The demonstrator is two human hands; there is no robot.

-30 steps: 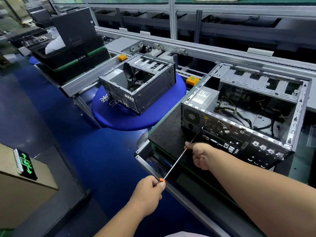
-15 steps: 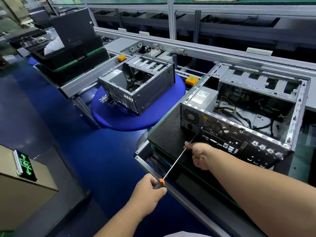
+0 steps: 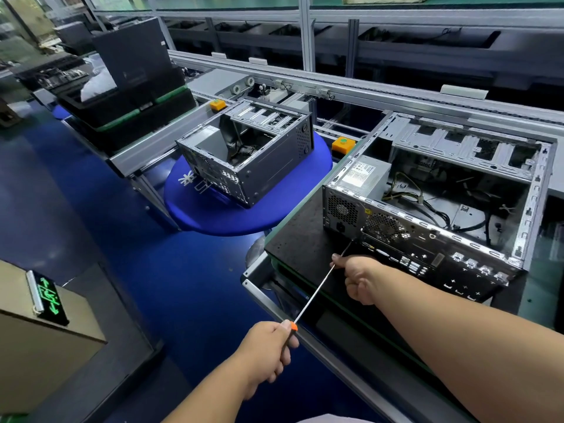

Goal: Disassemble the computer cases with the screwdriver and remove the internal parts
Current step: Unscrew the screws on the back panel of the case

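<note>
An open grey computer case lies on its side on a black mat, rear panel toward me, with a power supply and loose cables inside. A long screwdriver with an orange-collared handle reaches from my left hand up to the rear panel just below the power supply. My left hand grips the handle. My right hand pinches the shaft near its tip, close to the panel. The tip itself is hard to make out against the dark panel.
A second, smaller open case sits on a round blue stool or table to the left. A conveyor rail runs behind both. Black bins stand far left, a cardboard box with a green sign at lower left. Blue floor below.
Almost nothing differs. Both hands stay on the screwdriver in the same spot; my left hand has shifted slightly on the handle.
</note>
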